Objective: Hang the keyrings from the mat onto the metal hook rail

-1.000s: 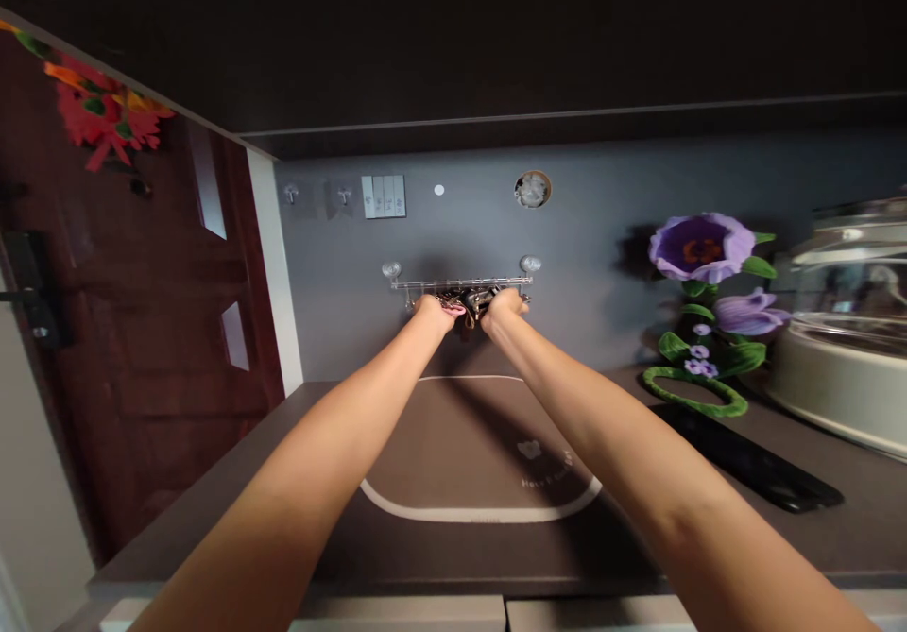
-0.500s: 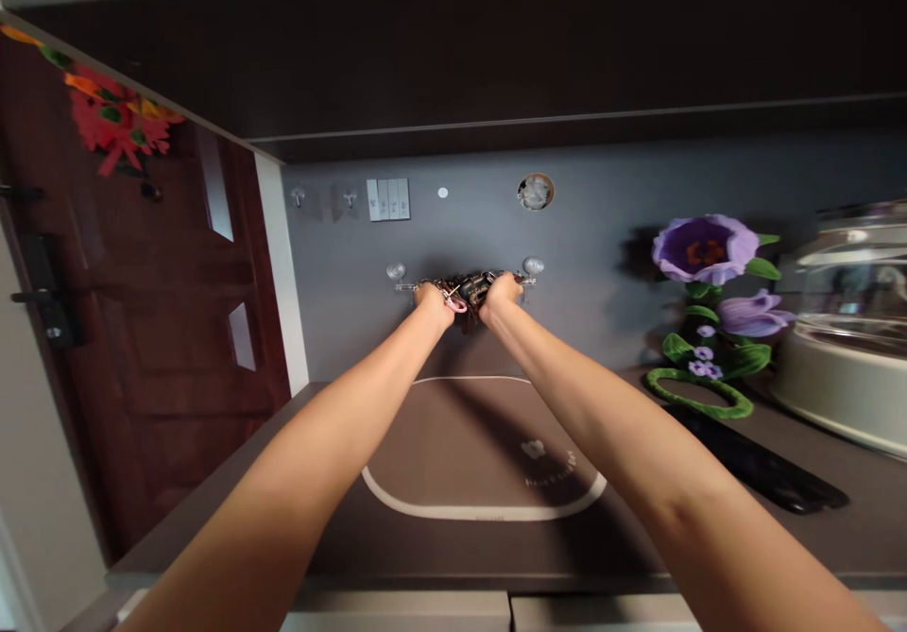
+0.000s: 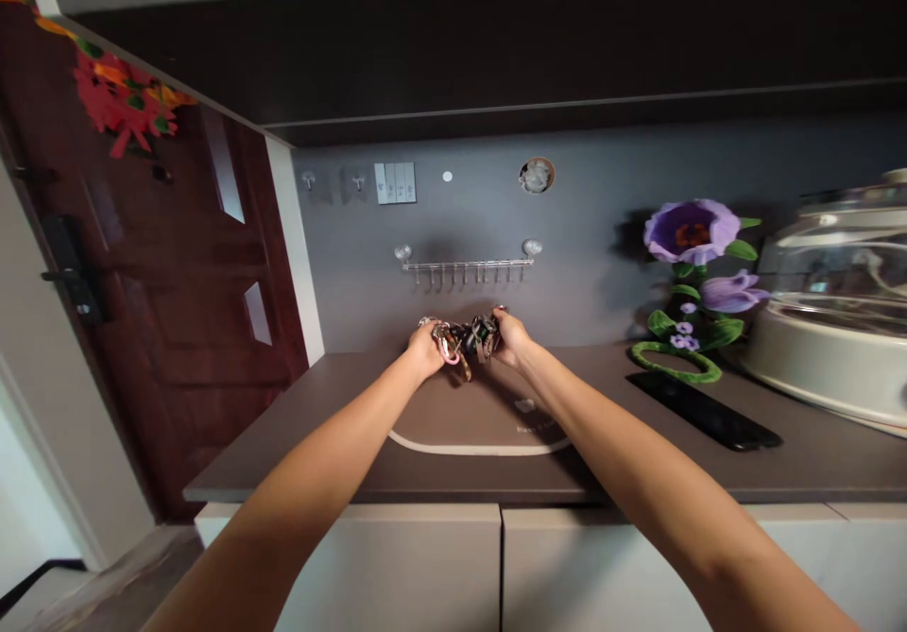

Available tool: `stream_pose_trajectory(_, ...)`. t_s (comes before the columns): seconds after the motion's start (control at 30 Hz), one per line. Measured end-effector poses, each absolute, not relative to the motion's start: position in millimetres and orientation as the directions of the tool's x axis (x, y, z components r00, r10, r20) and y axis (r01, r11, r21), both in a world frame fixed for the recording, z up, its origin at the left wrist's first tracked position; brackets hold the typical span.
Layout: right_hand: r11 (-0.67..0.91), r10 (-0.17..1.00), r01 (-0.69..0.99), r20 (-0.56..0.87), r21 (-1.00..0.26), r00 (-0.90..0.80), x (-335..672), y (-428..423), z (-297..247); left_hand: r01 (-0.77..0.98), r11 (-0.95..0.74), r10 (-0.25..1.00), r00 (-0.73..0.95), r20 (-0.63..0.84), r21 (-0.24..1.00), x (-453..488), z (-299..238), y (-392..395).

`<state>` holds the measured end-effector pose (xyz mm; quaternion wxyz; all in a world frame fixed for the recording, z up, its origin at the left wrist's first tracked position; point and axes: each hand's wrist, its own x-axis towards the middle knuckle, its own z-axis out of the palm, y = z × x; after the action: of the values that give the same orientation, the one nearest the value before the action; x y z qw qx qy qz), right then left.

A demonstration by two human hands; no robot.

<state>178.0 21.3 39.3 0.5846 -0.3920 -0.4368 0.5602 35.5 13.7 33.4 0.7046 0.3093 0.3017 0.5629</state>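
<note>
Over the back of the counter, my left hand [image 3: 426, 349] and my right hand [image 3: 511, 337] are closed around a bunch of keys [image 3: 468, 337]. The bunch is a tangle of dark and metallic pieces with a pink ring near my left hand; single pieces are hard to make out. It stretches between both hands, and a brown piece dangles from its middle. Just above, a clear hook rail [image 3: 468, 264] with several hanging hooks is fixed to the grey wall by round mounts. Under my hands lies a brown mat [image 3: 453, 429] with a pale border.
At right stand purple artificial flowers [image 3: 693, 233] with a green ring base, a black flat object [image 3: 701, 410] and a clear-domed white appliance [image 3: 829, 358]. A dark shelf [image 3: 496, 46] overhangs the counter [image 3: 298, 443]. A reddish-brown door [image 3: 191, 311] is at left. Small hooks and a label hang on the wall.
Both hands have come down and away from the hook rail with the bunch of keys, and the rail's hooks now show. The view has shifted, revealing more of the cabinet fronts.
</note>
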Motion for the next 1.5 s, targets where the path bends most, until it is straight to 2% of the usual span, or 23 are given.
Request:
stream_pose_trajectory(0.07,-0.08,0.996,-0.268,-0.068,-0.96,-0.056,189,8,30,-0.462,0.224,0.966,0.223,-0.131,0.858,23,18,13)
stream_pose_trajectory(0.1,-0.072,0.997,-0.199,-0.067,-0.977,-0.032,195,4,25,-0.404,0.17,0.976,0.194,-0.097,0.899,17,11,13)
stream_pose_trajectory(0.17,0.039,0.994,0.002,0.039,-0.999,0.1,210,1,16,-0.242,0.074,0.985,0.172,-0.032,0.967,4,0,14)
stream_pose_trajectory(0.23,0.074,0.973,0.259,0.127,-0.963,0.193,224,2,9,-0.014,-0.059,0.991,0.121,0.06,0.998,-7,-8,17)
stream_pose_trajectory(0.33,0.073,0.949,0.655,0.255,-0.752,0.186,237,9,3,0.318,-0.209,0.978,0.079,0.194,0.925,-19,-13,23)
stream_pose_trajectory(0.4,0.092,0.945,0.784,0.303,-0.614,0.126,240,12,2,0.476,-0.289,0.956,0.089,0.281,0.831,-23,-12,26)
stream_pose_trajectory(0.47,0.105,0.952,0.825,0.297,-0.555,0.079,239,13,3,0.544,-0.326,0.942,0.115,0.316,0.773,-25,-9,27)
stream_pose_trajectory(0.63,0.117,0.951,0.754,0.292,-0.647,0.102,236,8,7,0.398,-0.328,0.942,0.076,0.326,0.857,-28,-5,25)
stream_pose_trajectory(0.7,0.154,0.933,0.712,0.337,-0.685,0.122,235,6,8,0.275,-0.316,0.945,0.001,0.328,0.908,-31,-4,24)
stream_pose_trajectory(0.8,0.29,0.889,0.647,0.449,-0.705,0.092,229,1,9,0.077,-0.345,0.926,-0.132,0.352,0.936,-32,2,21)
stream_pose_trajectory(0.9,0.434,0.858,0.582,0.512,-0.687,-0.036,215,-9,12,0.034,-0.393,0.905,-0.16,0.394,0.919,-30,12,12)
stream_pose_trajectory(1.0,0.527,0.85,0.449,0.433,-0.722,-0.302,196,-26,19,0.076,-0.404,0.915,0.035,0.402,0.912,-26,24,-7)
stream_pose_trajectory(1.1,0.409,0.818,0.245,0.234,-0.879,-0.525,179,-47,23,0.041,-0.306,0.895,0.352,0.272,0.951,-25,30,-30)
stream_pose_trajectory(1.2,0.176,0.802,0.06,0.108,-0.983,-0.588,173,-60,20,-0.12,-0.137,0.839,0.514,0.18,0.983,-25,23,-46)
stream_pose_trajectory(1.33,-0.029,0.826,-0.054,0.006,-0.998,-0.564,178,-64,8,-0.236,0.141,0.836,0.548,0.012,0.962,-30,3,-52)
stream_pose_trajectory(1.5,-0.053,0.858,-0.146,0.03,-0.988,-0.514,186,-65,0,-0.369,0.167,0.862,0.505,0.046,0.914,-39,-12,-50)
